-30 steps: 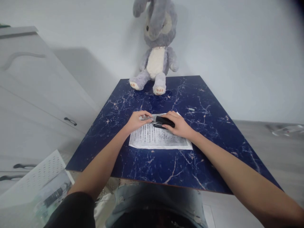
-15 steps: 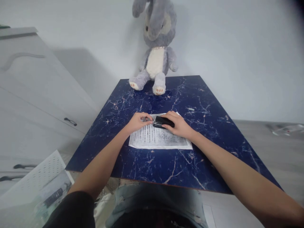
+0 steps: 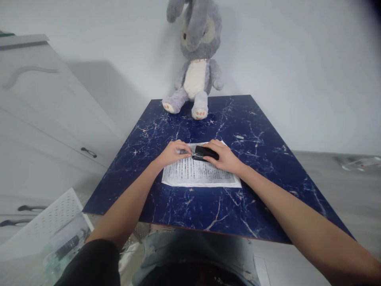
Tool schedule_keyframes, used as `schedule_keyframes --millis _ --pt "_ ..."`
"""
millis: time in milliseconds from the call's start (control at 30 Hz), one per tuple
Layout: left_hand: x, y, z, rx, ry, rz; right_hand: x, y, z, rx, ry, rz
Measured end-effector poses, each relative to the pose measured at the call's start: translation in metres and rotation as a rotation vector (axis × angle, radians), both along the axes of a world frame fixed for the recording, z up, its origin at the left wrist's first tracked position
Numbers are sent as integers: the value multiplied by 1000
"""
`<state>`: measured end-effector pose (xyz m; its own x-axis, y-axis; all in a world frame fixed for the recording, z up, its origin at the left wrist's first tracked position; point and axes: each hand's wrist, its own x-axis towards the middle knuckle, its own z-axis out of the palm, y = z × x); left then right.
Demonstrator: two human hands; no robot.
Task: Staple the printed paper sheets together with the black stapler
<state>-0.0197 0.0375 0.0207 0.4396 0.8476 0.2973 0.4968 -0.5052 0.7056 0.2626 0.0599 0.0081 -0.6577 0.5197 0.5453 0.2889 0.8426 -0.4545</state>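
Printed paper sheets [image 3: 202, 176] lie stacked on the dark blue marbled table [image 3: 190, 210]. A black stapler [image 3: 206, 151] is over the sheets, with its front end pointing left and its jaws apart. My right hand [image 3: 222, 156] is wrapped round the stapler's body from the right. Just left of the stapler's front end, my left hand [image 3: 175, 153] has thumb and fingertips brought together; whatever is between them is too small to make out.
A grey plush rabbit [image 3: 195, 77] sits at the table's back edge, against the wall. A small pale piece [image 3: 239, 137] lies right of centre. White cabinets [image 3: 44, 119] and a white perforated basket [image 3: 56, 216] stand on the left.
The fingers of my left hand have shifted slightly by the stapler's front end. My right hand and the stapler look the same.
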Motion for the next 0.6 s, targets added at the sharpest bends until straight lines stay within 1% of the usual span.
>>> schedule_keyframes --millis 167,267,333,433,500,600 --pt "-26 3 4 -26 21 -34 2 2 -3 -29 -28 -23" --pt "-31 2 3 -49 -13 -13 3 2 -3 -58 -23 -26" --pt "-25 0 2 -70 -63 -12 4 -1 -1 -83 11 -5" --pt "-6 -4 2 -56 -119 -34 3 -8 6 -100 63 33" --pt "7 -7 1 -22 -88 -32 1 -12 10 -104 71 73" --pt "22 -10 -2 -16 -16 -26 -1 -17 12 -104 58 126"
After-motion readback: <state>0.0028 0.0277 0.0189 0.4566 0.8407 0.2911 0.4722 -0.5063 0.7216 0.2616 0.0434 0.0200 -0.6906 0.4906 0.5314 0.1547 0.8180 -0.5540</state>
